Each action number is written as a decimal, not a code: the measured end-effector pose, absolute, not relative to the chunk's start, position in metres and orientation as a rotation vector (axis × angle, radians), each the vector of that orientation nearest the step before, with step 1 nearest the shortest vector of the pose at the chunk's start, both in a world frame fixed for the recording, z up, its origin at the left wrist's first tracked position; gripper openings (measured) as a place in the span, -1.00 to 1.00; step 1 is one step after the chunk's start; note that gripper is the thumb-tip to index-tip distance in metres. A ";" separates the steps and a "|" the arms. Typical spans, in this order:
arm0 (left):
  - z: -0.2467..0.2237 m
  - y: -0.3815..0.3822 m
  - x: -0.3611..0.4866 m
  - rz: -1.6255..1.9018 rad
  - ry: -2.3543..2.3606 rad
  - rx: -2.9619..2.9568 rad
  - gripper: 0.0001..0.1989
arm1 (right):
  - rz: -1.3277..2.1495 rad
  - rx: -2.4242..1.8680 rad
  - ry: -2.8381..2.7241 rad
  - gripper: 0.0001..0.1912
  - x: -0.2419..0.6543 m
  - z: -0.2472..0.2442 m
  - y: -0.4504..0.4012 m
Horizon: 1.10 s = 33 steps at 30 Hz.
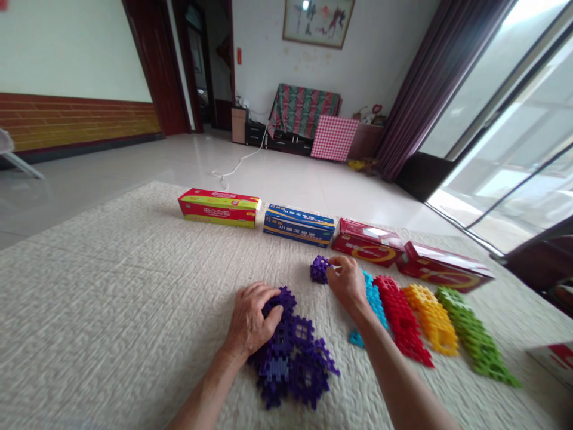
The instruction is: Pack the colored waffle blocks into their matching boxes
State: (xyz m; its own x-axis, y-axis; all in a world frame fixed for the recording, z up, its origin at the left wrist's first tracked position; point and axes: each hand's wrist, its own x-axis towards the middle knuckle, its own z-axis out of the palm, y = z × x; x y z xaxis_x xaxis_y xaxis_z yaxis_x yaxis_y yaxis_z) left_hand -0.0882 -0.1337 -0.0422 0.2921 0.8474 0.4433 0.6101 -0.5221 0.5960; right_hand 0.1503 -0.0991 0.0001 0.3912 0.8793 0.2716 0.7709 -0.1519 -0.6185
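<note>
Presently, the right hand (349, 280) has its thumb and forefinger drawn together at the right edge of a small purple stack (319, 270), just beyond the purple heap (281, 343) and slightly to its right; whether a piece is pinched between them cannot be told. The left hand (254, 316) lies over the heap's far left side, fingers curved and thumb set apart; any hold beneath the palm is hidden.

The interlocking pieces appear to be moulded plastic, judged light, stiff and not readily broken, though their notches may snag on neighbours. The toothed rim or a window bar should offer the surest purchase.

Right of the heap, in order, lie the light-blue group (375, 298), partly covered by the right forearm, then the red group (400, 316), yellow group (430, 316) and green group (477, 334). Beyond the heap stand a red-and-yellow box (219, 209) to its left, a blue box (299, 226) roughly ahead, and two dark red boxes (367, 242) to its right. All rest on a textured pale mat (134, 298).
</note>
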 end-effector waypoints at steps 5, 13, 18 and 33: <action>-0.043 -0.133 -0.088 1.068 1.318 2.261 -0.78 | 0.032 -1.977 -1.677 -0.69 0.141 0.004 -0.100; -0.043 -0.133 -0.089 1.055 1.319 2.250 -0.78 | -0.053 -2.096 -1.821 -0.70 0.141 0.009 -0.099; -0.043 -0.133 -0.088 1.075 1.319 2.247 -0.78 | -0.074 -2.114 -1.864 -0.72 0.140 0.013 -0.099; -0.041 -0.135 -0.088 1.066 1.329 2.254 -0.76 | 0.126 -1.843 -1.885 -0.76 0.118 -0.007 -0.177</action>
State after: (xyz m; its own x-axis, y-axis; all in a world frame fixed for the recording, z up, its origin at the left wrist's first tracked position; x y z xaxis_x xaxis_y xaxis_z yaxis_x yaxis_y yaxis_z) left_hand -0.0881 -0.1347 -0.0408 0.2904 0.8494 0.4407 0.6147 -0.5186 0.5944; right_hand 0.1185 -0.1774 -0.0072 0.0389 0.9589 0.2812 0.9128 0.0805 -0.4005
